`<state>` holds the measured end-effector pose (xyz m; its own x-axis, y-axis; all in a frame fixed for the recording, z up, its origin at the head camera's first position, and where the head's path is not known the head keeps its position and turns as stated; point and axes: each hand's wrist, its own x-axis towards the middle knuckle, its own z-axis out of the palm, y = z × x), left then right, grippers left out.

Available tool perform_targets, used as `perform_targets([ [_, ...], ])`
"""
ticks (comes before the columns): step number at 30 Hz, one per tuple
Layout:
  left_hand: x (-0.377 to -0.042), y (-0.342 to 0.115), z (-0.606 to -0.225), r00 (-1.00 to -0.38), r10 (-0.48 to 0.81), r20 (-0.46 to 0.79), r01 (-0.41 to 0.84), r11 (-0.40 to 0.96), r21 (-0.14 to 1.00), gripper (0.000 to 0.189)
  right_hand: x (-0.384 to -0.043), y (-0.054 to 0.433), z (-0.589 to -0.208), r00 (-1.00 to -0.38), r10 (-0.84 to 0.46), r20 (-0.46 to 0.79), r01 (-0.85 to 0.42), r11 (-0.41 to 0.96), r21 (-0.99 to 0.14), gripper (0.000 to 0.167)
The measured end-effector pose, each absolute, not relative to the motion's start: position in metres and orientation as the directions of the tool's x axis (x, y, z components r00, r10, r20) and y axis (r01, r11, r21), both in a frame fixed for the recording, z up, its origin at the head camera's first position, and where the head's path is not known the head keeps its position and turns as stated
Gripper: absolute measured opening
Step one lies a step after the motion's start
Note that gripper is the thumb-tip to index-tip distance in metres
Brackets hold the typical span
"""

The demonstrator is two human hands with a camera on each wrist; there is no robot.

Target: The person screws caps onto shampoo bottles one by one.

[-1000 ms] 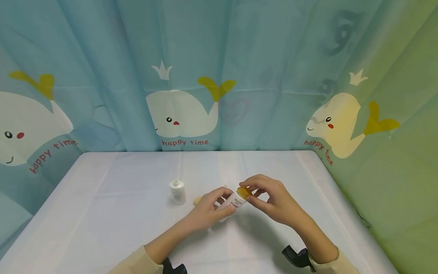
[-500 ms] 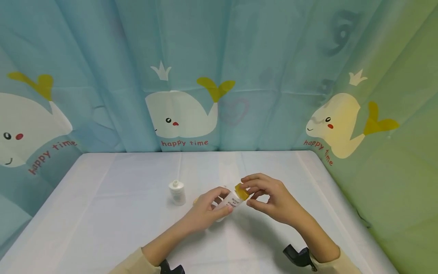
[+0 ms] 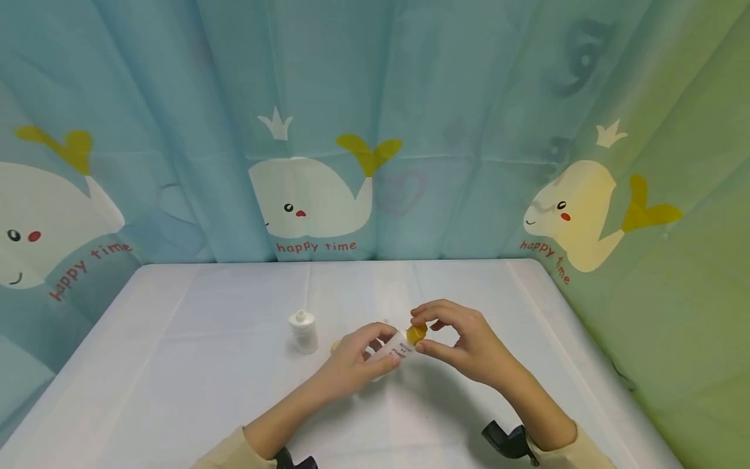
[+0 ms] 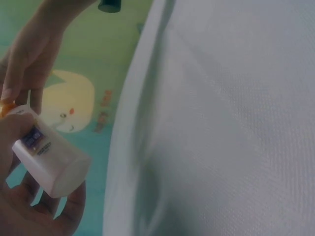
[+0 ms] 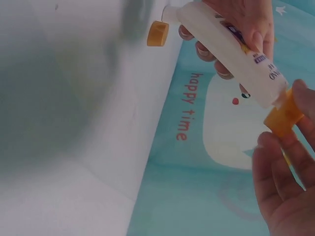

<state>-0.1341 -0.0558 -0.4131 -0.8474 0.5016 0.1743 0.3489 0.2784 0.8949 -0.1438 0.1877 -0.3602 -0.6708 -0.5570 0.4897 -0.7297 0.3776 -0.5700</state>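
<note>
My left hand (image 3: 348,359) grips a small white plastic bottle (image 3: 394,350) with a printed label, tilted above the table with its neck toward the right. At that neck, my right hand (image 3: 464,335) pinches an orange-yellow screw cap (image 3: 416,334) between thumb and fingers. The right wrist view shows a sliver of neck between the bottle (image 5: 231,51) and the cap (image 5: 284,117). A second white bottle (image 3: 303,333) stands upright and capless, left of my left hand. Another yellow cap (image 5: 157,33) lies on the table; my left hand partly hides it in the head view.
The white-covered table (image 3: 222,384) ends at a blue-green curtain (image 3: 445,130) with printed whales. The curtain continues along the right side. Dark wrist mounts (image 3: 508,441) sit near both sleeves.
The cap at the bottle's neck has turned to a different angle. My right fingers opened off it a little, then closed back around it. The second bottle stays put.
</note>
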Motion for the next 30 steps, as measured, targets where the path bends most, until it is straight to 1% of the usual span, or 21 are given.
perform_targets([
  [7,-0.1336,-0.0530,-0.4109,-0.843,0.500,0.198,0.362,0.256,0.896,0.032,-0.1425,0.1865,-0.3606,-0.681,-0.530,0.505,-0.720,0.363,-0.591,0.027],
  [14,-0.1363,-0.0525,-0.4103,-0.853,0.488,0.188,0.361,0.290,0.886,0.032,-0.1431,0.1891,-0.3613,-0.673,-0.531,0.515,-0.730,0.370,-0.574,0.031],
  [18,-0.1369,-0.0530,-0.4106,-0.856,0.480,0.189,0.366,0.306,0.879,0.032,-0.1431,0.1896,-0.3622,-0.667,-0.536,0.518,-0.737,0.373,-0.563,0.036],
  [24,-0.1356,-0.0539,-0.4116,-0.863,0.470,0.185,0.359,0.313,0.879,0.033,-0.1418,0.1895,-0.3620,-0.658,-0.557,0.506,-0.742,0.366,-0.563,0.046],
  [30,-0.1348,-0.0534,-0.4124,-0.870,0.464,0.165,0.340,0.323,0.883,0.033,-0.1415,0.1898,-0.3624,-0.643,-0.572,0.509,-0.753,0.349,-0.558,0.042],
])
